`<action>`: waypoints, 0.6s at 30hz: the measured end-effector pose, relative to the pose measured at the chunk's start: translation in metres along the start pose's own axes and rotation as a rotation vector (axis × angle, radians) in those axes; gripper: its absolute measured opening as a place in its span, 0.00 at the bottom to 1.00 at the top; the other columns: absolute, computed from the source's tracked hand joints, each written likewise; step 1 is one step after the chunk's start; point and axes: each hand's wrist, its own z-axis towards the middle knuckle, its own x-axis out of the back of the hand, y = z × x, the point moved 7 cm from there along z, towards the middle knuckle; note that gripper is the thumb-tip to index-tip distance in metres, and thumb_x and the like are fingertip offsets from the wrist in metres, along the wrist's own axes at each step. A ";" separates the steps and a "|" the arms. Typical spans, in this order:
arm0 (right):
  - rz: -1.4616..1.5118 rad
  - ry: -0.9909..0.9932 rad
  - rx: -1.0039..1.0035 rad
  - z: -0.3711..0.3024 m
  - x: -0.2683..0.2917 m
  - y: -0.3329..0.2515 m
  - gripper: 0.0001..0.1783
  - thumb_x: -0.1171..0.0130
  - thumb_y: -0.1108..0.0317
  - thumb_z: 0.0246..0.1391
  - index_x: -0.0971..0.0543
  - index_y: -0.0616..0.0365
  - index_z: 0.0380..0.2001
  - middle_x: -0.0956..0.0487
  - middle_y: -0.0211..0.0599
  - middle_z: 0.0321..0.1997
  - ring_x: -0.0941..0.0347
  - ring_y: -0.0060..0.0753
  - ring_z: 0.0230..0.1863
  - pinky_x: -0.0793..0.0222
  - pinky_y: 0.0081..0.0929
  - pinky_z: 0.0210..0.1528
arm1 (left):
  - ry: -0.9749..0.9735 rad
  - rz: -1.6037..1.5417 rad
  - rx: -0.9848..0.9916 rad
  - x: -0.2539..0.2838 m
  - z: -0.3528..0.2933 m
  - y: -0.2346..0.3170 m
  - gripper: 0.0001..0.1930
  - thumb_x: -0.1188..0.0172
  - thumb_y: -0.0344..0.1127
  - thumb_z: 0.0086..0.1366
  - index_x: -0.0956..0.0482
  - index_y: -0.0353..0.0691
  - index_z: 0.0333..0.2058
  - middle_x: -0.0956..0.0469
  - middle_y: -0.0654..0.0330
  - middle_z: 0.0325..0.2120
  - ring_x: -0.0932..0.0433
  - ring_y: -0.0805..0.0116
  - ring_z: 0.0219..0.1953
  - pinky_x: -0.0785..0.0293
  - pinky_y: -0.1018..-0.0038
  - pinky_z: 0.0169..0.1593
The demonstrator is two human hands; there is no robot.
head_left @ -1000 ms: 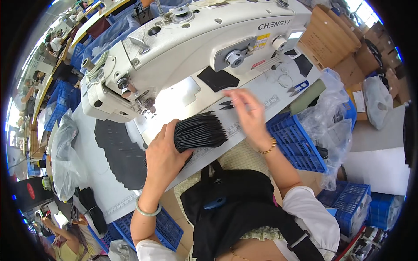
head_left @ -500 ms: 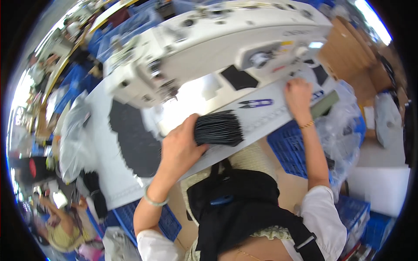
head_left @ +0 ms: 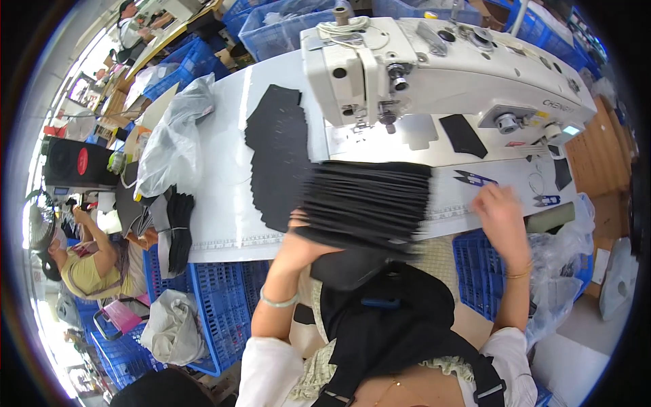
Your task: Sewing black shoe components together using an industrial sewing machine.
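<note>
A thick stack of black fabric pieces (head_left: 366, 203), blurred by motion, is held by my left hand (head_left: 302, 244) at its left end. The hand is closed around the pieces, its fingers partly hidden beneath them. A black flap hangs below the stack, over my lap. My right hand (head_left: 502, 214) is at the table's front right, just below a pair of purple-handled thread snips (head_left: 475, 178). Its fingers are smeared, and whether they touch the snips is unclear. The white sewing machine (head_left: 434, 81) stands behind both hands. Overlapping dark cut pieces (head_left: 278, 156) lie left of the stack.
One black piece (head_left: 463, 136) lies on the machine bed. A second pair of snips (head_left: 546, 201) is at the right. Clear plastic bags (head_left: 180, 136) sit on the table's left. Blue crates (head_left: 227, 305) stand below the table edge. A co-worker (head_left: 95, 264) sits at the left.
The view has shifted left. My left hand has raised the stack toward me, and it now looks larger and fanned. My right hand has come from the machine's right end to beside the snips.
</note>
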 end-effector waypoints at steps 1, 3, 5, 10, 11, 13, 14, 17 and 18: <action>-0.754 0.281 0.351 0.003 -0.010 -0.043 0.04 0.41 0.77 0.48 0.25 0.62 0.28 0.25 0.34 0.30 0.28 0.33 0.34 0.35 0.25 0.38 | 0.125 -0.465 0.287 0.003 -0.009 -0.017 0.36 0.25 0.27 0.38 0.28 0.30 0.50 0.25 0.52 0.49 0.27 0.60 0.51 0.33 0.68 0.57; 0.107 0.154 0.190 0.015 -0.002 -0.051 0.05 0.37 0.74 0.47 0.24 0.62 0.26 0.25 0.36 0.30 0.28 0.32 0.33 0.34 0.24 0.38 | 0.220 -0.858 0.287 0.021 -0.038 -0.031 0.39 0.26 0.35 0.40 0.30 0.30 0.52 0.26 0.51 0.50 0.27 0.55 0.52 0.33 0.64 0.58; 0.204 0.074 0.169 0.024 -0.017 -0.062 0.06 0.37 0.73 0.47 0.24 0.62 0.26 0.25 0.35 0.30 0.29 0.30 0.33 0.34 0.22 0.38 | 0.248 -1.125 0.267 0.026 -0.057 -0.054 0.42 0.26 0.43 0.42 0.34 0.30 0.55 0.29 0.48 0.52 0.28 0.53 0.53 0.33 0.62 0.59; 0.596 -0.146 -0.006 0.045 -0.068 -0.053 0.07 0.36 0.70 0.50 0.23 0.62 0.27 0.23 0.30 0.30 0.29 0.21 0.33 0.34 0.20 0.38 | 0.156 -1.156 0.154 -0.009 -0.037 -0.037 0.43 0.39 0.59 0.56 0.39 0.30 0.59 0.44 0.37 0.61 0.29 0.55 0.55 0.27 0.65 0.55; 0.641 -0.177 -0.030 0.048 -0.074 -0.054 0.07 0.37 0.69 0.51 0.23 0.62 0.27 0.23 0.29 0.30 0.30 0.19 0.34 0.34 0.20 0.38 | 0.094 -1.318 0.184 -0.017 -0.036 -0.037 0.45 0.34 0.54 0.51 0.41 0.31 0.60 0.46 0.38 0.62 0.30 0.54 0.55 0.28 0.63 0.57; 0.689 -0.220 -0.032 0.052 -0.084 -0.068 0.08 0.37 0.68 0.52 0.23 0.62 0.28 0.22 0.28 0.30 0.30 0.17 0.34 0.34 0.19 0.38 | 0.043 -1.470 0.191 -0.025 -0.036 -0.029 0.48 0.29 0.49 0.47 0.44 0.33 0.62 0.48 0.38 0.63 0.31 0.52 0.56 0.30 0.61 0.58; 0.748 -0.246 -0.061 0.054 -0.089 -0.074 0.08 0.38 0.68 0.53 0.23 0.62 0.28 0.22 0.29 0.30 0.29 0.18 0.34 0.34 0.19 0.38 | 0.023 -1.461 0.146 -0.029 -0.034 -0.019 0.45 0.34 0.55 0.51 0.41 0.31 0.60 0.52 0.36 0.63 0.28 0.56 0.53 0.25 0.66 0.52; 0.902 -0.301 -0.118 0.060 -0.104 -0.078 0.06 0.40 0.71 0.54 0.25 0.62 0.29 0.22 0.31 0.31 0.28 0.20 0.35 0.32 0.21 0.40 | 0.020 -1.419 0.140 -0.039 -0.028 -0.016 0.44 0.40 0.61 0.55 0.38 0.29 0.58 0.56 0.34 0.64 0.25 0.60 0.49 0.20 0.72 0.44; 1.005 -0.336 -0.133 0.061 -0.110 -0.082 0.04 0.41 0.73 0.54 0.26 0.62 0.30 0.23 0.32 0.32 0.26 0.22 0.35 0.31 0.23 0.42 | 0.042 -1.373 0.170 -0.039 -0.029 -0.017 0.44 0.40 0.61 0.54 0.37 0.30 0.57 0.56 0.33 0.64 0.24 0.61 0.49 0.19 0.74 0.43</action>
